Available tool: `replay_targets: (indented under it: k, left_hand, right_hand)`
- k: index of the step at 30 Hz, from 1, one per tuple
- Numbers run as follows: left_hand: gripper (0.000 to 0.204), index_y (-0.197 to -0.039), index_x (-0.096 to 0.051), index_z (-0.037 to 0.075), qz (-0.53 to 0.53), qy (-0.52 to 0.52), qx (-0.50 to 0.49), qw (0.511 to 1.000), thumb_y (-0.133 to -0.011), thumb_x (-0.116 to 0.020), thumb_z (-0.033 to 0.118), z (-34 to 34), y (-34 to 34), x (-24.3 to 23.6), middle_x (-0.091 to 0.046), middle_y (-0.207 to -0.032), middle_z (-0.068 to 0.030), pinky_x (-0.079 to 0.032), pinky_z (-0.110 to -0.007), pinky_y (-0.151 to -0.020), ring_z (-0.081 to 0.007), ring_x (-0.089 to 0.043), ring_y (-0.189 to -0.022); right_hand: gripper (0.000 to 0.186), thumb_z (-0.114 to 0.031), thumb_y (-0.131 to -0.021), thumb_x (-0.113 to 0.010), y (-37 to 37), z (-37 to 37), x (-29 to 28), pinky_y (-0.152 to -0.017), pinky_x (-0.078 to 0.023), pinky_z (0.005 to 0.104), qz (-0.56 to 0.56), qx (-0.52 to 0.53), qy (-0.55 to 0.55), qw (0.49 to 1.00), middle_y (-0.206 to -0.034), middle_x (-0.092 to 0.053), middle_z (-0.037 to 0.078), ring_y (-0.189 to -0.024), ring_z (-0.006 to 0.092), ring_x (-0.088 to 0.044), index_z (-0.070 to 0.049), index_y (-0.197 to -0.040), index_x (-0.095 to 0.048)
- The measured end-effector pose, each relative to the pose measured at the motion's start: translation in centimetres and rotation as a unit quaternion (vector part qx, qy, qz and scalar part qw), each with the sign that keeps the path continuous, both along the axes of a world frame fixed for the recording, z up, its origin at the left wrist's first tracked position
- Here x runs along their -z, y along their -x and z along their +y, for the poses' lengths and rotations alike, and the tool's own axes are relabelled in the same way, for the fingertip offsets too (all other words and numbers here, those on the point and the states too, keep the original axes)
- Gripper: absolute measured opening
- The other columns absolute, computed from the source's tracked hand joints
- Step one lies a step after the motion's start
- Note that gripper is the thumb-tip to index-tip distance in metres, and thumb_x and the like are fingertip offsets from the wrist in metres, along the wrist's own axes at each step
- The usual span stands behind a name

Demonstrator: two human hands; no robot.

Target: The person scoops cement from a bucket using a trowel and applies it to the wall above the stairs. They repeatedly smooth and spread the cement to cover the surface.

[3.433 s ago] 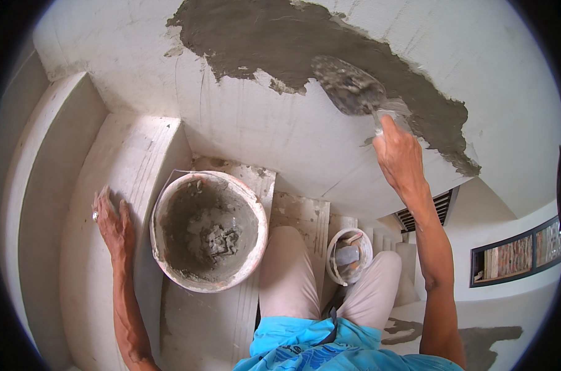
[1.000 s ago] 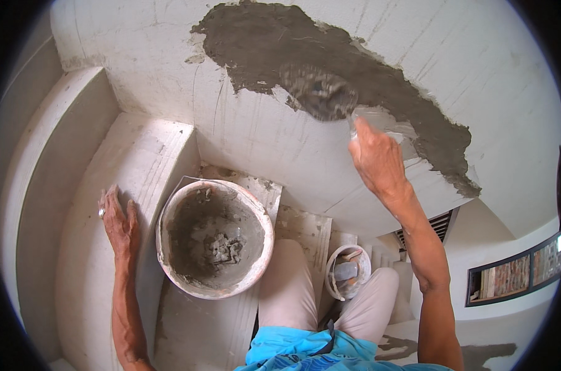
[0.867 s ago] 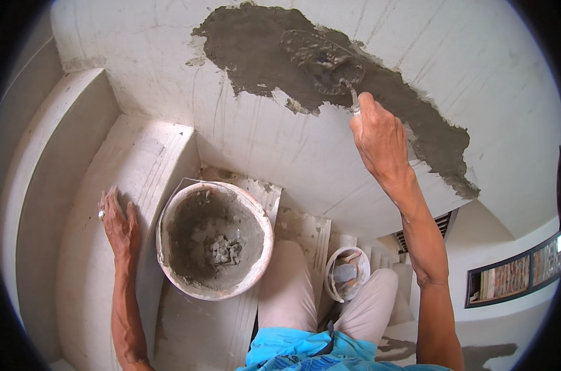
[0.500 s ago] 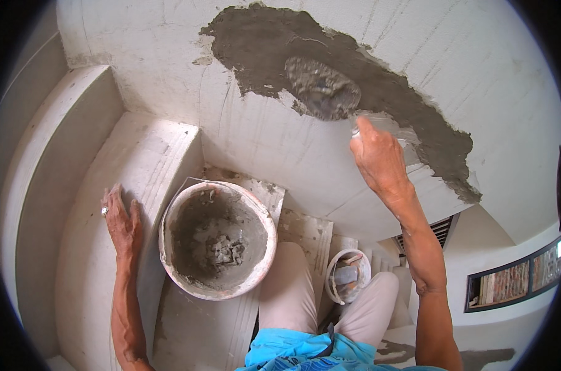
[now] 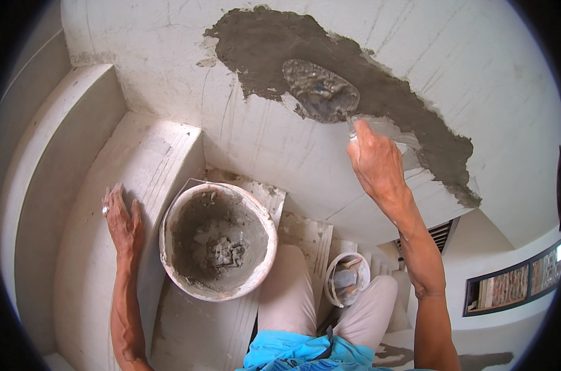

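Note:
A trowel with a rounded, mortar-smeared blade lies against the wall, over the lower edge of a dark grey patch of wet mortar. Its handle is wrapped in the closed fingers of my right hand. My left hand rests on a pale stair step, fingers stretched out, a ring on one of them. Between my arms stands a bucket with a crusted rim and a wire handle. A lump of grey mortar sits in its bottom.
A smaller white pail with tools or scraps inside stands by my knee. Stairs rise at the left and descend beyond the pail. A dark-framed opening and a slatted vent show at the lower right.
My right hand and the trowel have shifted slightly left and down along the patch. My left hand stays on the step.

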State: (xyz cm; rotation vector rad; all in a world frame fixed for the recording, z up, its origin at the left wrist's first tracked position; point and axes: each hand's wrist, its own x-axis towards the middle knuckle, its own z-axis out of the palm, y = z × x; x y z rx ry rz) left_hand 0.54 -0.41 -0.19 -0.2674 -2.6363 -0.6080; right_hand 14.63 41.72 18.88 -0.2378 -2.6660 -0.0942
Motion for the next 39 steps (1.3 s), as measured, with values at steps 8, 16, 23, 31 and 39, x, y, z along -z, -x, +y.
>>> replay_targets:
  k: [8,16,23,31,39]
  left_hand:
    - [0.049,-0.136,-0.048,-0.001,-0.012,-0.005,-0.004,1.0,-0.091,-0.059,0.015,0.4,-0.1,-0.6,-0.051,-0.138,-0.0229,-0.024,-0.047,-0.118,-0.0391,-0.037,-0.138]
    - [0.05,-0.136,-0.048,-0.002,0.002,-0.009,0.003,1.0,-0.091,-0.059,0.016,0.2,-0.3,-0.5,-0.051,-0.138,-0.0234,-0.025,-0.047,-0.118,-0.0393,-0.038,-0.138]
    - [0.048,-0.134,-0.05,-0.003,0.016,-0.008,0.007,1.0,-0.09,-0.06,0.014,0.1,0.0,-0.2,-0.052,-0.136,-0.0231,-0.025,-0.047,-0.117,-0.0403,-0.039,-0.136]
    - [0.05,-0.134,-0.048,-0.003,0.02,0.0,0.009,1.0,-0.088,-0.062,0.011,0.2,0.1,-0.3,-0.053,-0.134,-0.0241,-0.026,-0.048,-0.117,-0.0413,-0.042,-0.133]
    - [0.049,-0.134,-0.049,-0.003,0.009,-0.003,0.005,1.0,-0.089,-0.061,0.013,0.3,0.0,-0.4,-0.052,-0.135,-0.0241,-0.026,-0.047,-0.117,-0.0408,-0.04,-0.135]
  right_hand:
    - [0.009,-0.004,-0.085,-0.053,2.4,-0.5,-0.9,-0.056,-0.052,0.0486,0.051,0.01,-0.03,0.998,-0.067,-0.059,0.021,-0.062,0.0388,-0.065,0.002,-0.083,-0.047]
    - [0.008,-0.004,-0.085,-0.054,-1.0,0.5,-0.5,-0.059,-0.052,0.0489,0.071,0.107,-0.033,0.991,-0.073,-0.062,0.023,-0.066,0.0402,-0.066,0.002,-0.088,-0.049]
    - [0.012,-0.005,-0.082,-0.055,-0.4,-0.6,0.9,-0.06,-0.051,0.0491,0.064,0.021,0.014,0.998,-0.069,-0.061,0.023,-0.064,0.0398,-0.064,0.002,-0.089,-0.048]
    - [0.009,-0.007,-0.08,-0.055,3.7,-2.2,2.2,-0.057,-0.049,0.0481,0.106,-0.014,0.106,0.989,-0.065,-0.06,0.02,-0.059,0.0383,-0.062,0.0,-0.079,-0.049]
    - [0.011,-0.008,-0.079,-0.055,4.1,-1.6,3.1,-0.055,-0.047,0.0471,0.188,0.016,0.139,0.972,-0.06,-0.056,0.017,-0.055,0.0348,-0.059,-0.002,-0.076,-0.048]
